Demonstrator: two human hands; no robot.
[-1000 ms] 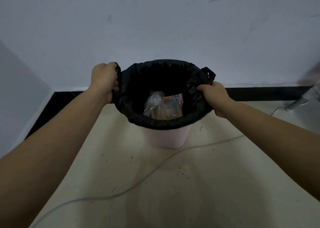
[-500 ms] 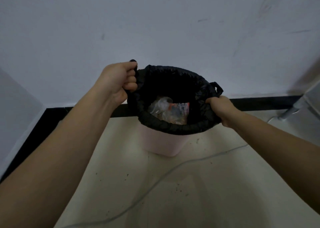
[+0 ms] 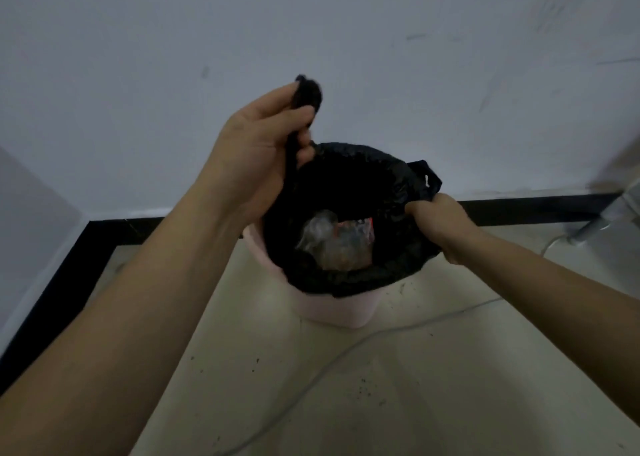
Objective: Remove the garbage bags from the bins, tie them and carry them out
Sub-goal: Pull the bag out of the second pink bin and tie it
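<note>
A black garbage bag [image 3: 363, 279] sits in a pale pink bin [image 3: 336, 311] on the floor by the wall. Clear plastic and red wrappers [image 3: 334, 244] lie inside the bag. My left hand [image 3: 263, 150] grips the bag's left handle and holds it lifted above the bin's rim, so the pink rim shows on that side. My right hand [image 3: 440, 221] grips the bag's edge at the right, just below the right handle loop [image 3: 427, 176], at rim height.
A white wall [image 3: 346, 57] with a black skirting strip [image 3: 519, 207] stands right behind the bin. A thin cable [image 3: 346, 351] runs across the floor in front of the bin. A metal leg [image 3: 602, 225] stands at the far right.
My left hand has risen with the bag's left handle, pulling that side of the bag up off the bin rim. My right hand keeps its grip on the right edge.
</note>
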